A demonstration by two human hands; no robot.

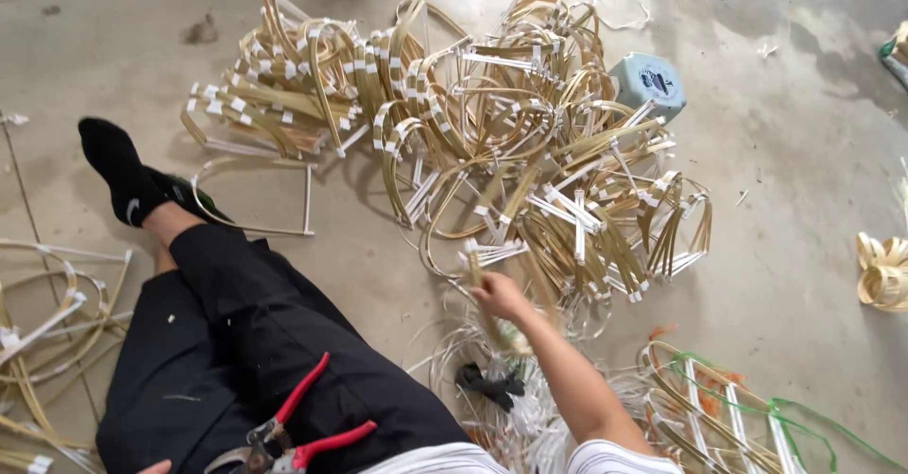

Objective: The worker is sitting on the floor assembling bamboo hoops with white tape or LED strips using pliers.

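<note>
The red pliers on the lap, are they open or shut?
Open. The red pliers lie on the black trousers with their two handles spread apart; no hand holds them.

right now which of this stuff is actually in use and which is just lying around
In use:
- right hand, gripping a bamboo strip
- big pile of bent bamboo frames it reaches into
- red-handled pliers on the lap, by the left hand, which is barely in view

Lying about:
- pale blue tape roll
- coiled strips
- green string
- black scrap

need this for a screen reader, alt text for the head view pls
A person seated on a concrete floor reaches their right hand into a big heap of bent bamboo-strip frames taped white; red-handled pliers rest on their black-trousered lap.
</note>
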